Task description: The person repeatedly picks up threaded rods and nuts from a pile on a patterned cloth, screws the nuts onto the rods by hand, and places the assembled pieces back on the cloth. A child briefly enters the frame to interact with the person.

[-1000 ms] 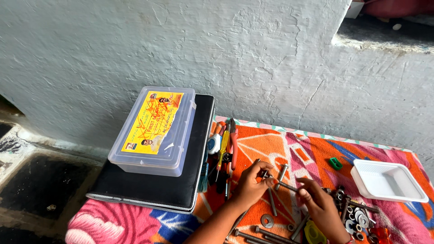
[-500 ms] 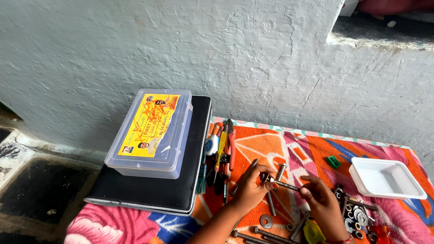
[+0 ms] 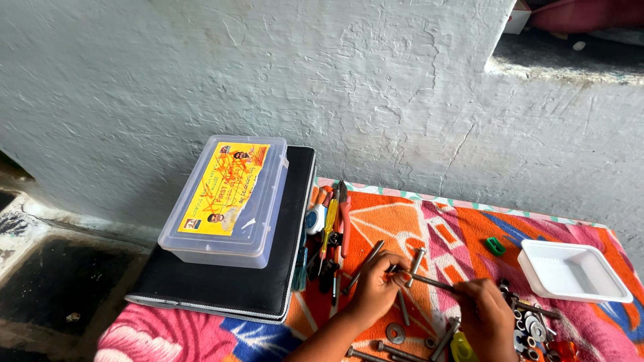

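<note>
Above a bright patterned cloth strewn with bolts (image 3: 417, 257) and washers (image 3: 395, 332), the left hand (image 3: 373, 289) and right hand (image 3: 484, 315) each pinch an end of a long threaded rod (image 3: 429, 281), seemingly stiff, light, smooth steel, best gripped at its ends.

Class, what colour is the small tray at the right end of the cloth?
White: the tray is plain white, seen best in the head view, its only view.

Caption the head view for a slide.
Both hands, left and right, hold a long bolt over a bright cloth strewn with hardware.
</note>
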